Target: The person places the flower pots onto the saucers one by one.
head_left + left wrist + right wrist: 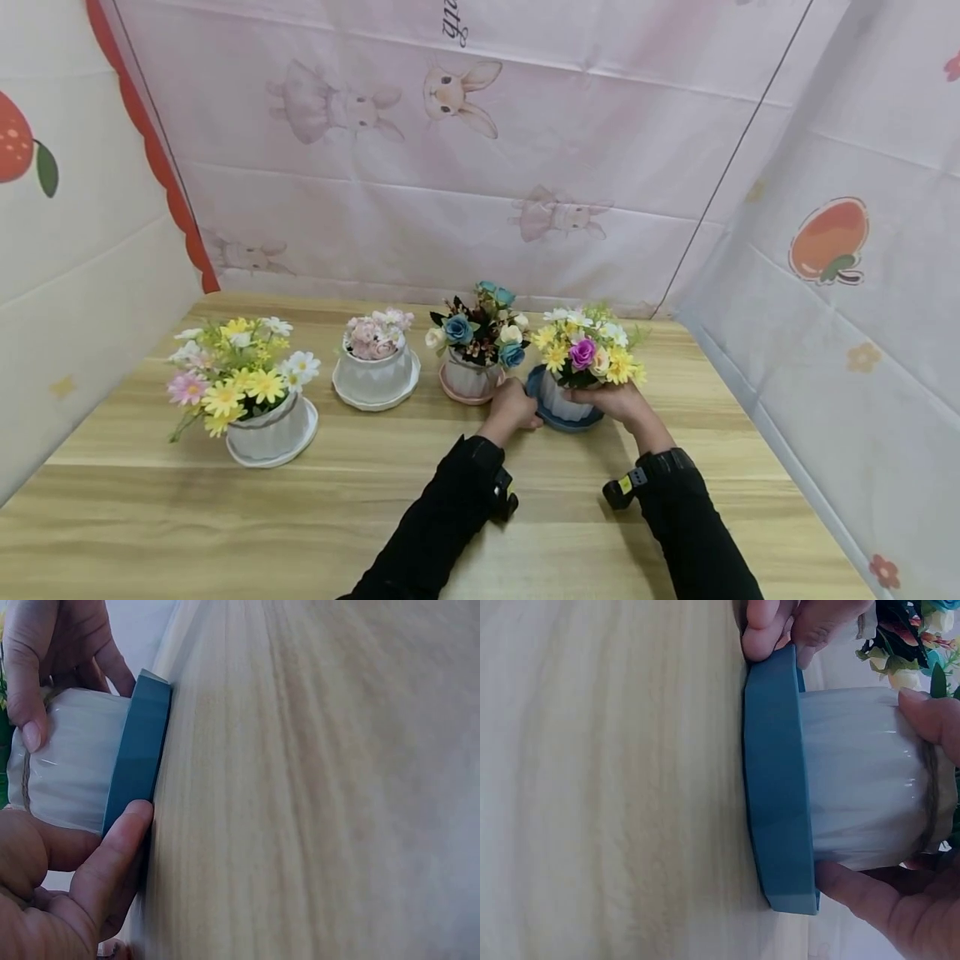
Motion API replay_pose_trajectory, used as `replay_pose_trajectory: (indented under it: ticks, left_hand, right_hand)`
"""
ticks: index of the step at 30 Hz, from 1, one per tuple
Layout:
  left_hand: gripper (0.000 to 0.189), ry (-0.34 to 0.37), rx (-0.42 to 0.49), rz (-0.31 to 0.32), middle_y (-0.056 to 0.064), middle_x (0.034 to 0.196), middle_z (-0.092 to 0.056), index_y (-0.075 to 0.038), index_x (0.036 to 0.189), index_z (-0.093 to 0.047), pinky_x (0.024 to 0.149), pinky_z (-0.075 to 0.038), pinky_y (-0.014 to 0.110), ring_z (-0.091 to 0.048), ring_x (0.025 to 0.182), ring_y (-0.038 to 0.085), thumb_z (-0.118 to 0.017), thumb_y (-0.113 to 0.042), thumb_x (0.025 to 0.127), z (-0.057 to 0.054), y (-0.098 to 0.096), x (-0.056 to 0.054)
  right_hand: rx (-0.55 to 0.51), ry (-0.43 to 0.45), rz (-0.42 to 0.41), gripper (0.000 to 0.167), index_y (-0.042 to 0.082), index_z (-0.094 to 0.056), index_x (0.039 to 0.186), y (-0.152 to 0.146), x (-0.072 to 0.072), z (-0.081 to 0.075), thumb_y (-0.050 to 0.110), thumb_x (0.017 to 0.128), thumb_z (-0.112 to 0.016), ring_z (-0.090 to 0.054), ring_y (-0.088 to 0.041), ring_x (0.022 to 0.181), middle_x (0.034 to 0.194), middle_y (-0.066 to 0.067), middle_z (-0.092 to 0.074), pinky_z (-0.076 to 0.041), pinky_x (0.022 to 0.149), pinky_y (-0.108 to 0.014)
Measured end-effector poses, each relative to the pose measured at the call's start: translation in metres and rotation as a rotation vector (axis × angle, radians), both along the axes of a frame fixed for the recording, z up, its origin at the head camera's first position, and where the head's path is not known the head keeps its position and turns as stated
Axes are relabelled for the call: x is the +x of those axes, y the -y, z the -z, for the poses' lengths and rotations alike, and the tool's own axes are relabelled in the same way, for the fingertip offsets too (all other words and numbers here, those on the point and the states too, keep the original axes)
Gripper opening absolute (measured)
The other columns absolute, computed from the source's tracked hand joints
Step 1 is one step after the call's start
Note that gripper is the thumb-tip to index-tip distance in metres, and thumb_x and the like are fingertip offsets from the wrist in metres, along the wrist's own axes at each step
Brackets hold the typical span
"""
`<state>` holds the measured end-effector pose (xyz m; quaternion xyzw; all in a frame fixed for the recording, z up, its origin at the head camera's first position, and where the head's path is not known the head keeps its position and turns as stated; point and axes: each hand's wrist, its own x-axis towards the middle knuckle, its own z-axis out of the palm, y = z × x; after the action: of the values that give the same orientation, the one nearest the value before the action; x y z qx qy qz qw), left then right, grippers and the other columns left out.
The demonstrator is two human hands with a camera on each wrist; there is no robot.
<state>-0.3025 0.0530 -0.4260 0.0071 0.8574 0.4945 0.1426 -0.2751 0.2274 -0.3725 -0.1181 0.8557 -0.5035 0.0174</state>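
At the right of the row, a white flowerpot (557, 401) with yellow, white and purple flowers (587, 350) stands in a blue saucer (776, 780). My right hand (618, 402) holds this pot from its right side, its fingers around the wall in the right wrist view. My left hand (513, 408) pinches the saucer's left edge between thumb and fingers, as the left wrist view shows close up. Just left of that hand is a white pot (470, 379) of blue and cream roses on a pink saucer (467, 399).
Farther left, a pot of pink flowers (378, 375) stands on a white saucer (360, 402). At the far left, a pot with yellow, white and pink daisies (262, 433) rests on another white saucer (303, 442). Printed cloth walls (480, 242) border the wooden table (187, 533).
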Motion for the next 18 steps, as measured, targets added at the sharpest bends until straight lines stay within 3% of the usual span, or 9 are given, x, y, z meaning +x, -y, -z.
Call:
replay_pose_trajectory:
  ticks: [6,13,18]
  left_hand:
    - [0.029,-0.005,0.008,-0.002,0.005,0.069,-0.062,0.006,0.117,-0.056,0.056,-0.049,0.025,-0.062,0.059,0.015,-0.056,-0.011,0.093,-0.0002,0.0011,-0.0013]
    - [0.031,0.035,0.168,-0.014,0.009,0.066,-0.064,0.006,0.122,-0.049,0.054,-0.051,0.026,-0.065,0.061,0.019,-0.052,-0.01,0.095,0.0027,0.0008,-0.0006]
    - [0.034,0.031,0.22,-0.016,0.012,0.068,-0.065,0.007,0.125,-0.048,0.055,-0.052,0.027,-0.066,0.063,0.022,-0.052,-0.008,0.095,0.0033,0.002,-0.0003]
  right_hand:
    - [-0.014,-0.007,0.003,0.076,-0.003,-0.033,0.136,-0.0006,-0.0012,0.0007,0.003,0.074,-0.076,-0.031,-0.037,0.126,0.137,-0.021,-0.035,-0.026,0.101,-0.052]
    - [-0.035,-0.001,0.0,0.078,-0.002,-0.031,0.138,-0.0029,-0.0065,0.0008,0.001,0.073,-0.076,-0.028,-0.037,0.128,0.139,-0.022,-0.033,-0.022,0.104,-0.053]
    - [-0.031,0.015,0.015,0.078,-0.003,-0.03,0.139,-0.0027,-0.0072,0.0016,0.0,0.074,-0.075,-0.029,-0.037,0.128,0.14,-0.022,-0.032,-0.025,0.103,-0.052]
